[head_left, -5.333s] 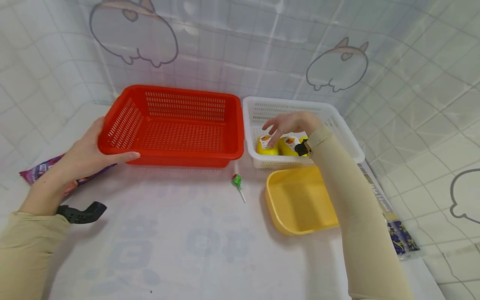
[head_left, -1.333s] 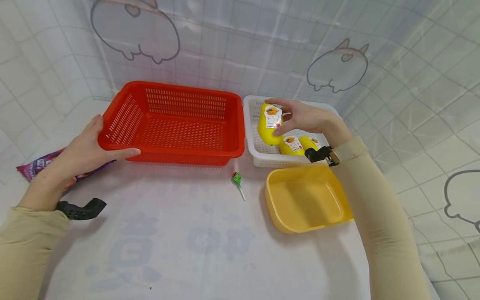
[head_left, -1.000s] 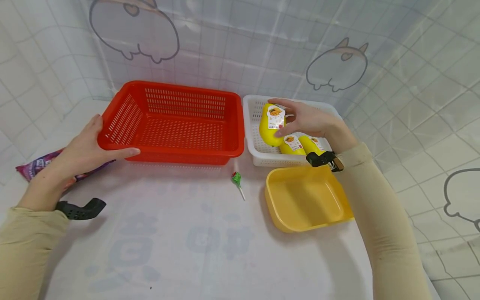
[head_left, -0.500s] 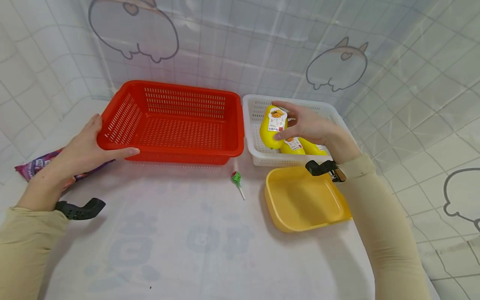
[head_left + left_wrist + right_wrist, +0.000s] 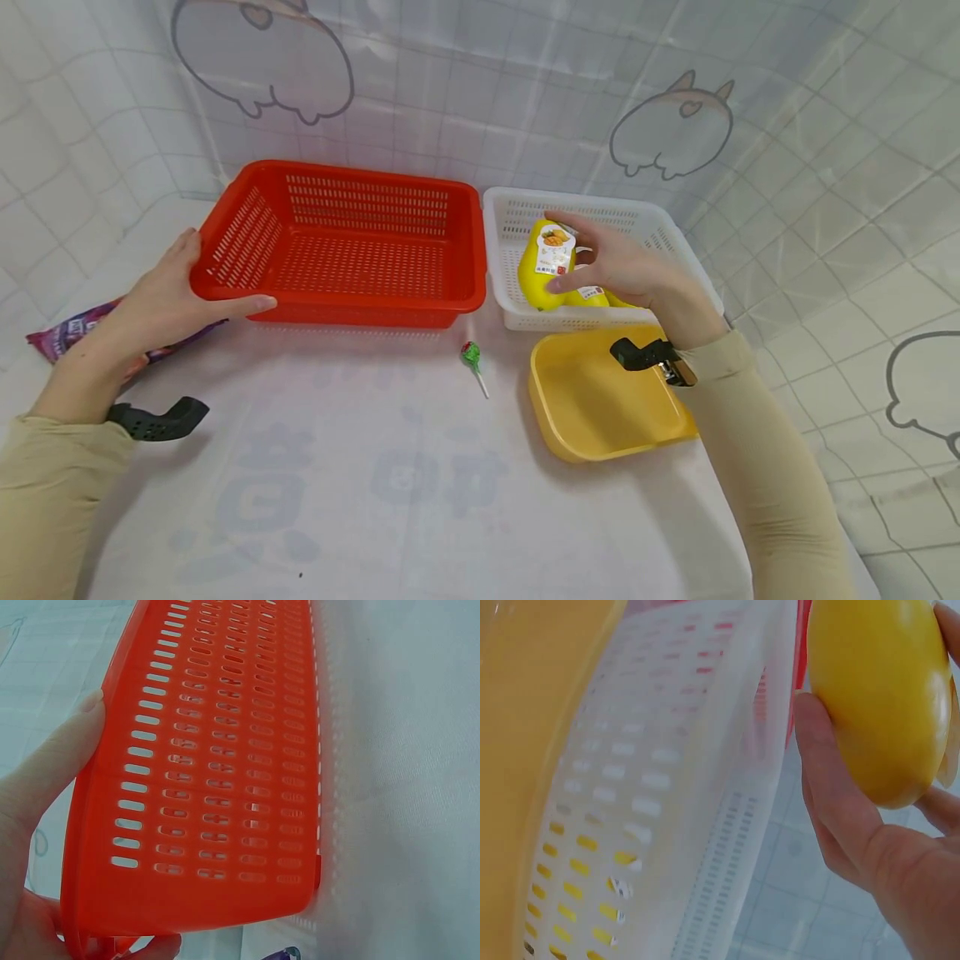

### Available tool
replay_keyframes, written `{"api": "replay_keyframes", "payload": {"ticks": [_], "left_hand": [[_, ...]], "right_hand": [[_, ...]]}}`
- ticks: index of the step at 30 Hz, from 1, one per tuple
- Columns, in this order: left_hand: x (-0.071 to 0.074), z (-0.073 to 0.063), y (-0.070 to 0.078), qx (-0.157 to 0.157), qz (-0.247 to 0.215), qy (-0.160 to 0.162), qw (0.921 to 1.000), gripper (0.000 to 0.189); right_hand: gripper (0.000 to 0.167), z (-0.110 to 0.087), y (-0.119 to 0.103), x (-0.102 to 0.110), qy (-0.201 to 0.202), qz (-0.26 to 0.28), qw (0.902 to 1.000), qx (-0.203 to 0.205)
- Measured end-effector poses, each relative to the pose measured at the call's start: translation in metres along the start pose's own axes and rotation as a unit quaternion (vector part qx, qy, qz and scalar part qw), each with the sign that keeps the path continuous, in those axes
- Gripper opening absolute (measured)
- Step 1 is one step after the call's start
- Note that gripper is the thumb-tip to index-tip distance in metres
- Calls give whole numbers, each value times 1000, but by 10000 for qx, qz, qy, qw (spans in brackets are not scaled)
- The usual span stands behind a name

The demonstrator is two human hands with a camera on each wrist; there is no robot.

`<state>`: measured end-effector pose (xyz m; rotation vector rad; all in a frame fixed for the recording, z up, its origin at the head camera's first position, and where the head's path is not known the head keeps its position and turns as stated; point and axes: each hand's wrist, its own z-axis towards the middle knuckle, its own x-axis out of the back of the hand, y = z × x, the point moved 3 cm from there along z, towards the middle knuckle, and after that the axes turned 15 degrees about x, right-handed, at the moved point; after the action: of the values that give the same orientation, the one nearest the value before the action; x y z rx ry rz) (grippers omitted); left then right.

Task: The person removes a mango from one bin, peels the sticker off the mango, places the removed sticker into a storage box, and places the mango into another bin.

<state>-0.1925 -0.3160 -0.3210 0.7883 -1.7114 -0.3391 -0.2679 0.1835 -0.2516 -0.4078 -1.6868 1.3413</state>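
Observation:
My right hand point(image 5: 618, 262) grips a yellow mango-shaped item point(image 5: 534, 271) with a white label picturing mangoes, held over the white basket point(image 5: 693, 258). In the right wrist view the same mango-shaped item point(image 5: 881, 690) appears smooth and glossy, with the thumb and fingers around it. Two more such items lie below in the white basket, partly hidden by the hand; one shows its label point(image 5: 592, 292). On the left, my left hand point(image 5: 161, 304) holds the near-left corner of the red basket point(image 5: 352, 312). The left wrist view shows the thumb on the rim point(image 5: 112, 660) and fingers below it.
A yellow tub point(image 5: 600, 408) stands in front of the white basket, under the right forearm. A green-wrapped lollipop point(image 5: 471, 356) lies on the white tablecloth point(image 5: 360, 517). Behind the left wrist is a purple packet point(image 5: 71, 333). A patterned curtain rises behind the baskets.
My right hand has picked one mango-shaped item up from the white basket, then shifted slightly right and toward me with it. The left hand stays on the red basket.

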Motion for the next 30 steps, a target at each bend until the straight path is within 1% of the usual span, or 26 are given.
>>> {"api": "replay_keyframes", "payload": {"ticks": [3, 8, 11, 15, 19, 25, 30], "left_hand": [[-1, 0, 0, -40, -43, 58, 10000, 121], [-1, 1, 0, -63, -74, 86, 9999, 120], [-1, 1, -1, -9, -37, 64, 10000, 123], [0, 2, -1, 25, -12, 88, 10000, 124], [1, 2, -2, -28, -67, 108, 9999, 122], [0, 2, -1, -53, -80, 146, 9998, 122], [1, 2, -1, 4, -70, 87, 9999, 124]], "right_hand": [[96, -3, -3, -5, 59, 49, 10000, 34], [97, -10, -8, -14, 165, -146, 9997, 122], [97, -14, -12, -20, 198, -123, 9996, 183], [96, -18, -19, -29, 122, -20, 9995, 280], [96, -21, -26, -39, 17, 55, 9993, 372], [95, -26, -31, -54, 1, 139, 9994, 330], [95, -30, -34, -68, -46, 225, 9994, 257]]}}
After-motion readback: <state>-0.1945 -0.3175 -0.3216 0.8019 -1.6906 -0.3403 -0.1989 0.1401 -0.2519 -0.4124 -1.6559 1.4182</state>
